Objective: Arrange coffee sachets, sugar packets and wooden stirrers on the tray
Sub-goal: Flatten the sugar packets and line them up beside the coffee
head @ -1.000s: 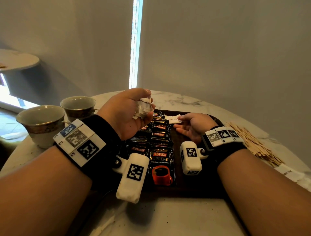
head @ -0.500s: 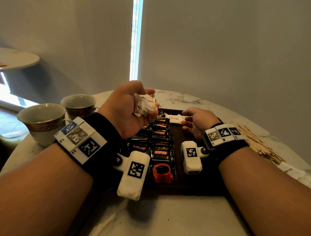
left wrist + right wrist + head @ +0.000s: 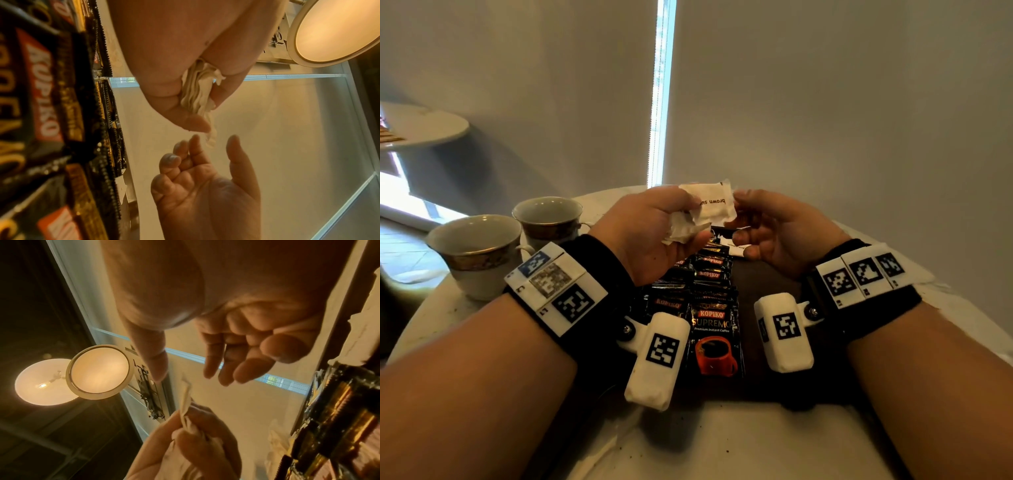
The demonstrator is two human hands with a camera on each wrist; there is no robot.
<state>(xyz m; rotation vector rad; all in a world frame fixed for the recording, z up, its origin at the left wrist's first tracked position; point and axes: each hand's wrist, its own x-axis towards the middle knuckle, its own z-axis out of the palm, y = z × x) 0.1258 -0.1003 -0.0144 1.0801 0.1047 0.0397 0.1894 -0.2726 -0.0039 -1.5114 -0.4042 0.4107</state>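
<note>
Daylight is coming through a narrow bright window strip (image 3: pixel 661 92) at the upper middle of the head view, leaving the grey walls dim. Straight lines are bowing toward the edges. In both wrist views a round ceiling lamp (image 3: pixel 100 371) is glaring, tinting everything orange, and the near hands (image 3: pixel 176 53) are looking soft.

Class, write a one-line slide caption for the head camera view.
Left hand grips crumpled sugar packets above the coffee sachets while the open right hand reaches for one.
</note>
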